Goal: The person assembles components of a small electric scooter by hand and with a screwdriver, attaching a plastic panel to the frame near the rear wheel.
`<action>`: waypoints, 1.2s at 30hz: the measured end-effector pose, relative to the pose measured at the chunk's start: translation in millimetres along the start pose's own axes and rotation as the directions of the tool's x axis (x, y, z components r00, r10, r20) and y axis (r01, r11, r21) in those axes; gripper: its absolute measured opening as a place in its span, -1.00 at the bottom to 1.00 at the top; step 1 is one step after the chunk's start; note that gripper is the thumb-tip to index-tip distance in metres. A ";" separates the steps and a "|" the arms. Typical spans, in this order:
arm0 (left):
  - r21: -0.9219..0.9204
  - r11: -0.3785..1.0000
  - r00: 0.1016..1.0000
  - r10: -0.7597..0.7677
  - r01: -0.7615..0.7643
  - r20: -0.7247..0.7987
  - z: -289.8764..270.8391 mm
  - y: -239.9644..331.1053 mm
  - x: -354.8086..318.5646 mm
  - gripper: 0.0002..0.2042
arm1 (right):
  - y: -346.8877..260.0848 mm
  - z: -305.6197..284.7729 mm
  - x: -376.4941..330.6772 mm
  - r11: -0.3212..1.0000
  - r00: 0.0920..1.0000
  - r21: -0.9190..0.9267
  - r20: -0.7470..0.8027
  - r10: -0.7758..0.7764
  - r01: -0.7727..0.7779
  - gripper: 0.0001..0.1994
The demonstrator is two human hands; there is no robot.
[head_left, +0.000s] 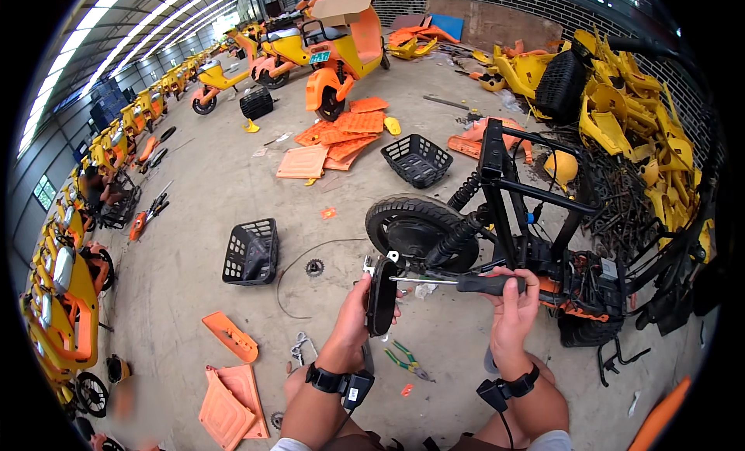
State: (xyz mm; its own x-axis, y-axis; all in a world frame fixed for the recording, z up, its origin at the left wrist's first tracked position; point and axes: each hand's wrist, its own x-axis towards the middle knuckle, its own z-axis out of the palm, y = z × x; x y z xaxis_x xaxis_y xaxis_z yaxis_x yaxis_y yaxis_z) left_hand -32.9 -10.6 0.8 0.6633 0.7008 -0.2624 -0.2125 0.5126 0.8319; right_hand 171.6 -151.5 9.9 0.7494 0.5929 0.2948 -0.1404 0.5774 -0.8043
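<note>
My left hand (353, 315) is wrapped round a flat black oval part (382, 300) with a light metal bracket at its top, holding it upright on edge. What kind of part it is I cannot make out. In my right hand (511, 315) is a screwdriver (490, 285) with a dark handle, pinched by the fingers and lying nearly level. Its shaft points left, and the tip meets the face of the oval part. Pliers (410, 361) with green and yellow handles lie on the floor below my hands.
A stripped black scooter frame (543, 191) with its rear wheel (415, 230) stands close at right. Black baskets (252, 253), orange panels (233, 400) and a toothed ring (314, 267) lie around. Yellow panels (628, 109) are heaped at far right; a person (105, 191) sits at far left.
</note>
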 end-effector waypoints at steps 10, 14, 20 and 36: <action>0.078 0.997 0.998 0.009 -0.004 -0.059 3.8 -5.5 3.8 -0.45 | 6.8 1.2 -2.3 0.999 0.997 -0.048 0.073 -0.018 0.022 -0.76; 0.075 0.997 0.996 -0.005 0.011 -0.084 5.9 -7.0 3.4 -0.44 | 5.2 0.6 -3.4 1.000 0.998 -0.006 0.063 0.029 -0.029 -0.73; 0.084 0.996 0.994 -0.012 0.021 -0.107 7.2 -7.2 3.5 -0.43 | 2.5 2.5 -2.5 1.000 0.998 -0.024 0.065 0.014 -0.012 -0.73; 0.153 0.987 0.981 0.072 -0.044 -0.179 7.7 -10.2 5.2 -0.46 | 8.0 -0.6 4.7 0.985 0.982 -0.063 -0.109 0.154 -0.161 -0.77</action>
State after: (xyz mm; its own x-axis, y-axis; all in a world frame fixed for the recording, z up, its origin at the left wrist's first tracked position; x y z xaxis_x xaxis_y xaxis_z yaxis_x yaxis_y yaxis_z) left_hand -21.8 -16.1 -5.2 0.5072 0.8132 -0.2853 -0.1295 0.3992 0.9077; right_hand 174.3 -144.5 4.6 0.7847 0.6101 0.1098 -0.2181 0.4376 -0.8723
